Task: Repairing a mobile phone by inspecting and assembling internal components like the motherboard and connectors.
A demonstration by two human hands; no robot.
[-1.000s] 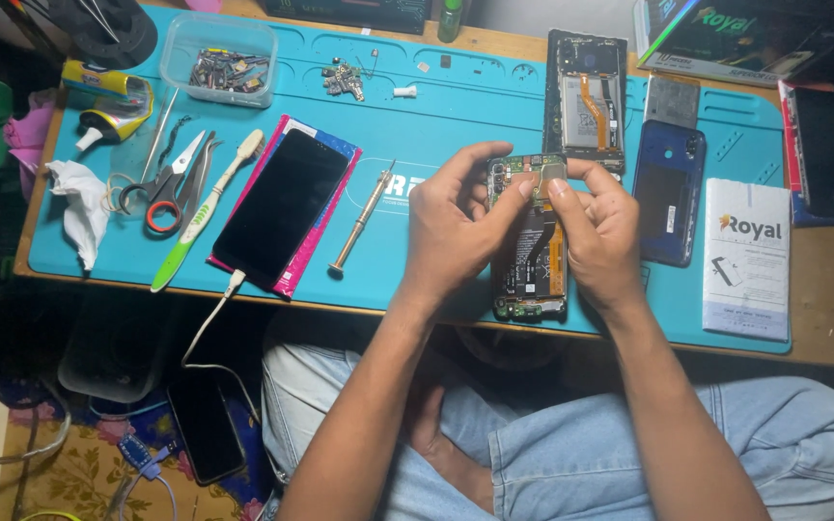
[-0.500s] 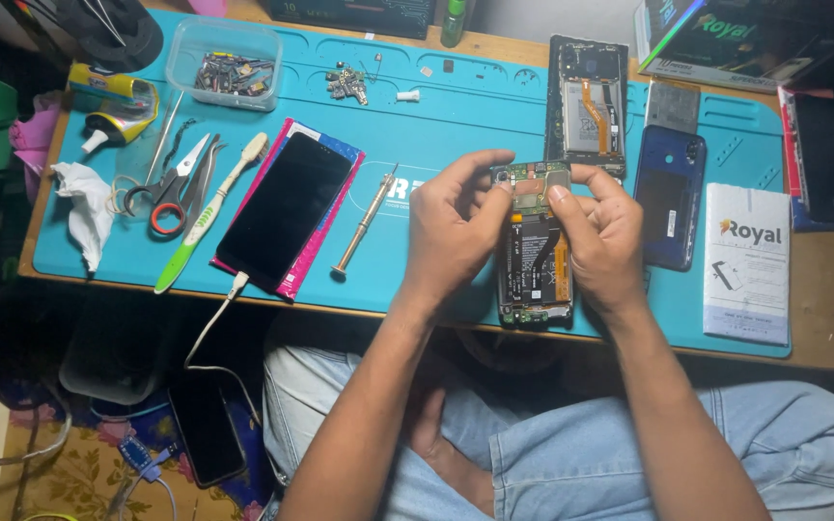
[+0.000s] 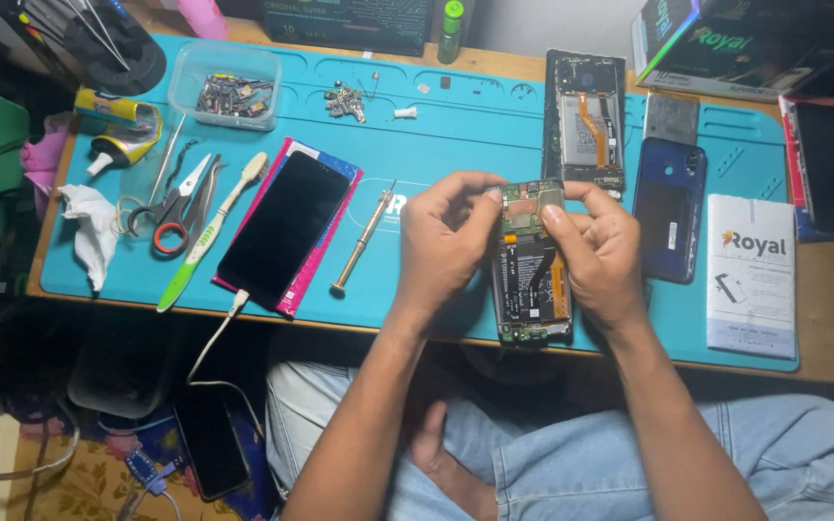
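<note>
Teal work mat [image 3: 456, 125] covers the desk; all places given from it. Near its front edge, right of centre: opened phone [image 3: 531, 280], back off, circuit board and orange flex exposed. Left hand [image 3: 446, 246] and right hand [image 3: 600, 253] grip its two sides, fingertips pinching the top end. At the mat's back right, a second opened phone frame [image 3: 584, 121]; beside it a blue back cover [image 3: 668, 207]. Left of centre, black display panel [image 3: 284, 227] on pink wrapping. Back left, clear plastic tub [image 3: 224, 85] holding small dark parts. Mid-mat, brass-handled screwdriver [image 3: 363, 236].
</note>
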